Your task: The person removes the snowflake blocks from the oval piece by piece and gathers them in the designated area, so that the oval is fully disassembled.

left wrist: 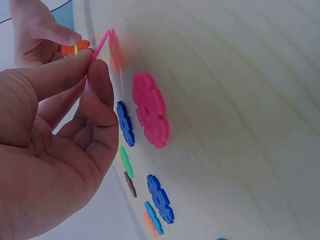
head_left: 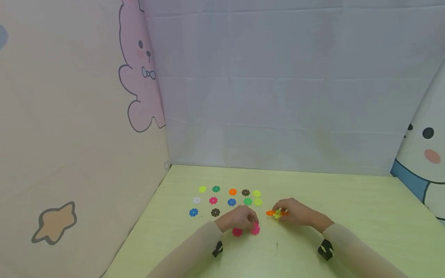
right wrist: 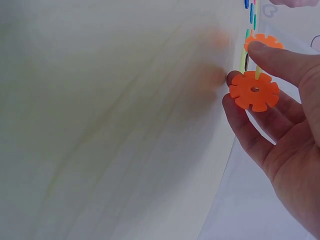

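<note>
My left hand [head_left: 240, 217] pinches a pink notched plastic disc [head_left: 255, 229] between thumb and fingers, just over the table. The left wrist view shows that pink disc [left wrist: 101, 42] nearly edge-on. A second pink disc [head_left: 237, 232] lies flat beneath the left hand. To the right, my right hand [head_left: 296, 212] holds a joined piece of notched discs: a yellow disc [head_left: 277, 214] between two orange ones. In the right wrist view, one orange disc [right wrist: 245, 95] faces the camera between thumb and fingers, and the other orange disc [right wrist: 272, 40] is partly behind the thumb.
Loose discs lie in rough rows on the pale table [head_left: 365, 224], left of the right hand, including a blue disc [head_left: 193, 212], a brown disc [head_left: 215, 212] and a white disc [head_left: 196, 200]. A grey-white curtain [head_left: 278, 96] hangs behind, with a printed cloth [head_left: 87, 135] at left.
</note>
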`<state>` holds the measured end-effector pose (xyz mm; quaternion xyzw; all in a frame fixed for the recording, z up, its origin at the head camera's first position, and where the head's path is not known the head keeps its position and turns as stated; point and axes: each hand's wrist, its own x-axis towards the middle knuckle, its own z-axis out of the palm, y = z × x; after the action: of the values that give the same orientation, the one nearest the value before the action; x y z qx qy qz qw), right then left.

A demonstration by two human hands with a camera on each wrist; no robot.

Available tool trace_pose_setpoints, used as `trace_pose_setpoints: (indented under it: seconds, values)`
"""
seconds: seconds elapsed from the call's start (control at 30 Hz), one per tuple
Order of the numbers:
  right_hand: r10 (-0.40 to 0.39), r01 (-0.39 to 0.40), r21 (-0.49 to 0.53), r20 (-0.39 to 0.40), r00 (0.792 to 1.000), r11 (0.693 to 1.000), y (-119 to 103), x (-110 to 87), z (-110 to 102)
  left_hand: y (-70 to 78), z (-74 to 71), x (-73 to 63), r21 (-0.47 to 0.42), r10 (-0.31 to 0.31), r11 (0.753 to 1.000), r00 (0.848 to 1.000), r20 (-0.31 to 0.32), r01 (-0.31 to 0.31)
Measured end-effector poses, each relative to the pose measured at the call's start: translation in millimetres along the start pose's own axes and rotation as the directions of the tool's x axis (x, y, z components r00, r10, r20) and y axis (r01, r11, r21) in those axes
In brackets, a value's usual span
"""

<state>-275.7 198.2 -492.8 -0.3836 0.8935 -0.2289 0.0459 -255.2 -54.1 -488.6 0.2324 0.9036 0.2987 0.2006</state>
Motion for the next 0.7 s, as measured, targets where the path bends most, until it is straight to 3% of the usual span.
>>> trace_pose_setpoints:
  seconds: [0.47, 0.7]
  values:
    - [0.025, -0.025, -0.007, 0.012, 1.000, 1.000, 0.3, 2.0, -0.4, 2.1, 1.3, 2.2, 0.077, 0.013, 0.997, 1.000, 0.015, -0.014]
    - [0.024, -0.024, -0.007, 0.019, 1.000, 1.000, 0.7, 2.8, 0.0, 0.7, 0.3, 0.7, 0.059, 0.008, 0.998, 1.000, -0.006, -0.007]
